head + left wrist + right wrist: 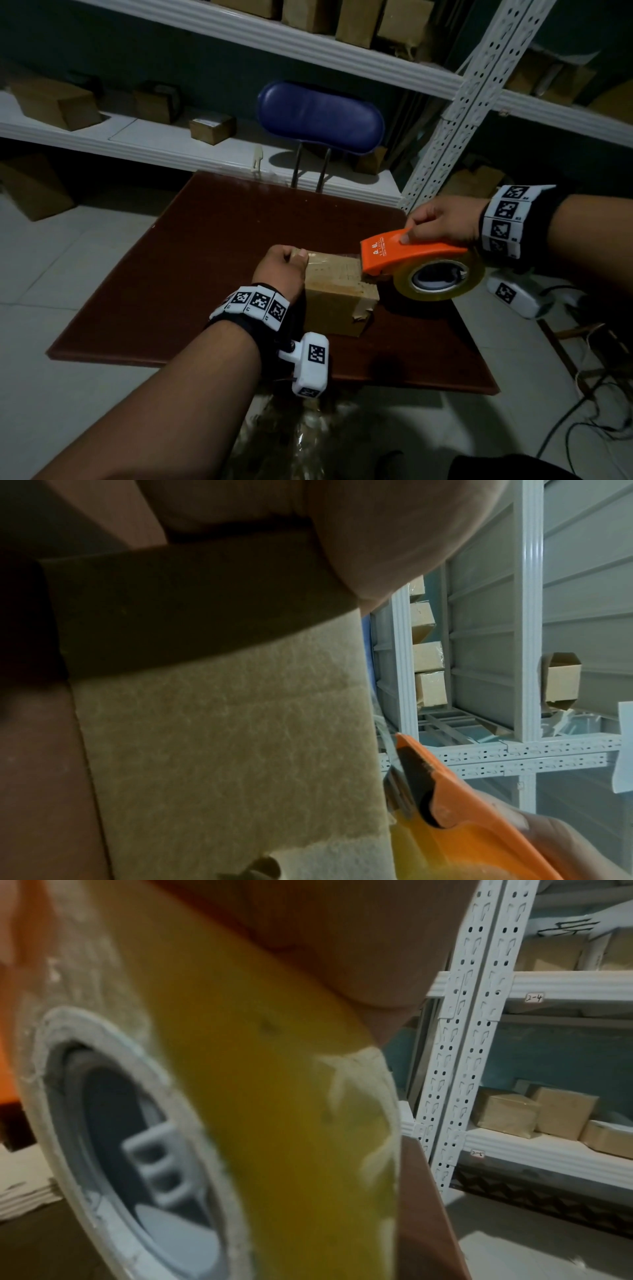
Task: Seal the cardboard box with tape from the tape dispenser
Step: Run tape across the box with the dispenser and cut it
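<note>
A small cardboard box [337, 291] sits on the dark red table [205, 267]. My left hand [284, 265] grips its left top edge, thumb on the clear tape strip [329, 258] that runs across the top. My right hand [442, 222] grips the orange tape dispenser [404, 255], whose nose rests at the box's right top edge. Its yellowish tape roll [440, 279] hangs to the right of the box. The left wrist view shows the box side [222, 750] and the dispenser blade end [428, 785]. The roll [274, 1096] fills the right wrist view.
A blue chair [320, 116] stands behind the table. White metal shelving [455, 137] with several cardboard boxes [56, 102] lines the back and right. Cables [582, 411] lie on the floor at the right. Crumpled clear plastic [291, 431] lies below the table's near edge.
</note>
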Available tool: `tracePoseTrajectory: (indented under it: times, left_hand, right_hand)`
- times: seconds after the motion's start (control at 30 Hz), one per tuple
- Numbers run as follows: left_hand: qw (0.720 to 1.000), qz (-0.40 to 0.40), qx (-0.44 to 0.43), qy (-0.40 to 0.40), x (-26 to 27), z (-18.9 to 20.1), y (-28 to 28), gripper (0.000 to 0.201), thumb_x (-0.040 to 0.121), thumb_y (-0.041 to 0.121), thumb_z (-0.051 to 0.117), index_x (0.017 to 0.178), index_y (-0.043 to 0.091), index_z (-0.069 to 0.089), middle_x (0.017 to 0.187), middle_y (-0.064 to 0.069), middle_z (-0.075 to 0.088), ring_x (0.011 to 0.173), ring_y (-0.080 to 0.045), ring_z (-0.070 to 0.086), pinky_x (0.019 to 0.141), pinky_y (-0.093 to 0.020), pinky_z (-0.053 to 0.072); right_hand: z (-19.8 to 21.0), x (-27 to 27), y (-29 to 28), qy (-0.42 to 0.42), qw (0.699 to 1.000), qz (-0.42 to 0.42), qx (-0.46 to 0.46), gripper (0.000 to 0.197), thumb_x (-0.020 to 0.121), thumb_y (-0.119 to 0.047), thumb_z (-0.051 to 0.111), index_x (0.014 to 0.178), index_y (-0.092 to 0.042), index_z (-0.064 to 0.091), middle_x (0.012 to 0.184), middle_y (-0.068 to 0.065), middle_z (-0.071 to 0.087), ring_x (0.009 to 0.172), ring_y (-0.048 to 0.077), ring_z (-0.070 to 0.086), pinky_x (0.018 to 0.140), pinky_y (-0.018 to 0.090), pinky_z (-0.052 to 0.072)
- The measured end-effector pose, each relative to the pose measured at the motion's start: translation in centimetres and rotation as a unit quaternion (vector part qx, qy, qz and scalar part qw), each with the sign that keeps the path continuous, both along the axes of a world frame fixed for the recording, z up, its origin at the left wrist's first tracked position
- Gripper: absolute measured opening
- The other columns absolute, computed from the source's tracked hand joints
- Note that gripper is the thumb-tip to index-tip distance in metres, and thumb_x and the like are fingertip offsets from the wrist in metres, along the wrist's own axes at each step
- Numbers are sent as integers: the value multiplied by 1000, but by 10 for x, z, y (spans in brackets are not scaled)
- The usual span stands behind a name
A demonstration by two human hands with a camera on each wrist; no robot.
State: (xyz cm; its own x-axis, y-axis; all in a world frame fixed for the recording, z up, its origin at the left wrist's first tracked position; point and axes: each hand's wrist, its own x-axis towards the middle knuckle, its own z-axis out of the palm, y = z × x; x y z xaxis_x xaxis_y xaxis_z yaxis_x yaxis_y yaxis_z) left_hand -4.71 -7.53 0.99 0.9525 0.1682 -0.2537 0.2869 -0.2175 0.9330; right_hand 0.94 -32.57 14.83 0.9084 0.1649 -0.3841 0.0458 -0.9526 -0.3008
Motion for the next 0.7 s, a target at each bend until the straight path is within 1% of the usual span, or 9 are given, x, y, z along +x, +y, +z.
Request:
tracePoseTrajectory:
  times: [0.07,0.1,0.2,0.27,0.33,0.5,0.53,0.6,0.7]
  left_hand:
    - [1000,-1,1,-2,0,0,0,34,101,41,49,127,20,56,121,-3,62,100,-22,56,82,-32,42]
    - [1000,-1,2,-2,0,0,0,35,101,41,49,128,20,56,121,-3,62,99,-22,55,82,-32,42]
    - [1000,2,4,0,0,0,-1,35,101,40,49,127,19,57,121,-4,62,105,-24,58,85,-34,44]
    - [1000,6,3,-3,1,0,-1,33,101,40,49,125,19,57,120,-3,62,106,-25,58,85,-34,45]
    - [1000,1,11,-5,2,0,-2,33,101,39,49,126,18,57,118,-1,62,102,-23,57,83,-32,42]
    - [1000,3,11,-11,2,-2,-2,30,101,40,49,121,20,59,99,5,59,87,-15,54,79,-31,40]
    - [1000,3,13,-10,2,-3,-1,30,101,40,49,121,20,59,99,5,60,87,-16,54,78,-31,39]
    - [1000,-1,18,-7,3,-3,-1,31,101,40,49,122,20,59,106,1,63,92,-19,57,78,-32,40]
    - [1000,-6,20,-2,3,-3,-1,36,100,41,50,127,18,57,117,-4,64,105,-25,60,83,-33,43]
  right_hand:
    - [2,-1,-1,4,1000,0,2,31,77,-58,77,86,-27,76,84,3,77,80,22,73,88,46,60]
    - [3,-1,-1,6,1000,1,2,30,78,-56,77,84,-28,75,82,3,76,79,22,73,87,46,60]
    - [5,-2,-4,4,1000,-3,-8,22,81,-51,77,80,-29,75,76,-2,75,77,20,72,85,43,60]
    - [6,-5,-6,2,1000,-13,-11,24,83,-48,76,86,-24,75,79,-1,76,79,20,72,83,40,59]
    - [6,-7,-8,4,1000,-18,-8,26,84,-46,76,92,-21,75,86,2,77,82,21,73,83,39,59]
    - [5,-9,-13,-5,1000,-13,-4,26,84,-47,76,92,-23,75,90,4,77,85,23,74,82,38,60]
    - [4,-10,-13,-7,1000,-14,-4,24,83,-49,76,90,-25,75,89,2,77,84,21,73,79,36,59]
    - [2,-10,-13,-12,1000,-10,-17,22,83,-53,75,83,-31,74,84,-4,75,82,17,71,76,32,55]
    - [-7,-7,-12,-5,999,-3,-35,21,80,-58,75,80,-37,74,80,-6,75,82,16,72,83,38,58]
